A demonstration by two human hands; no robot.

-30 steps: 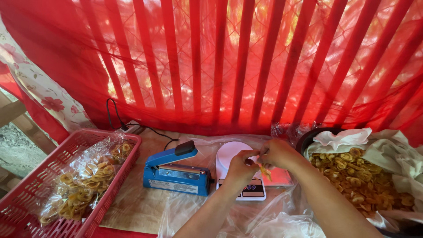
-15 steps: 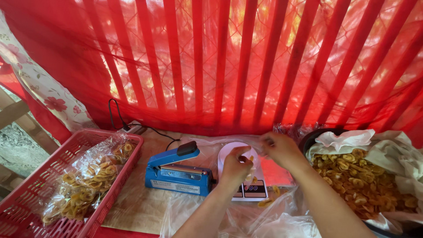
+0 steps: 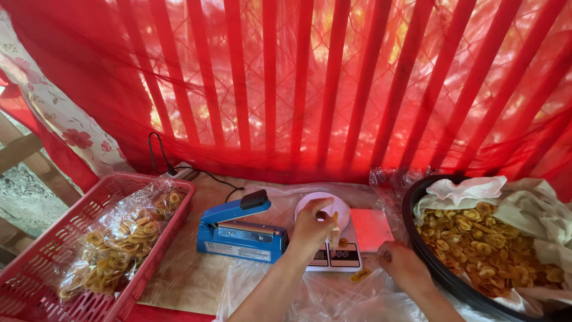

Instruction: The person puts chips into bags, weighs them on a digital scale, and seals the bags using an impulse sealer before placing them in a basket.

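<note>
My left hand (image 3: 313,229) hovers over a white digital scale (image 3: 342,256) with a round pale plate (image 3: 339,206). Its fingers pinch a yellow banana chip (image 3: 334,234) just above the scale's front. My right hand (image 3: 405,268) rests lower right, knuckles up and fingers curled against clear plastic sheeting (image 3: 333,298) beside the scale. I cannot see anything held in it. One loose chip (image 3: 359,275) lies on the plastic between the two hands. A wide black bowl (image 3: 417,238) full of banana chips (image 3: 476,244) sits right of my right hand.
A blue heat sealer (image 3: 238,235) with a black handle stands left of the scale, its cord running back. A red plastic basket (image 3: 36,280) at the left holds clear bags of chips (image 3: 119,238). A red curtain (image 3: 298,89) over bars closes the back.
Both hands were together above the scale plate. My right hand has dropped to the right onto the plastic. My left hand has stayed over the scale with the chip.
</note>
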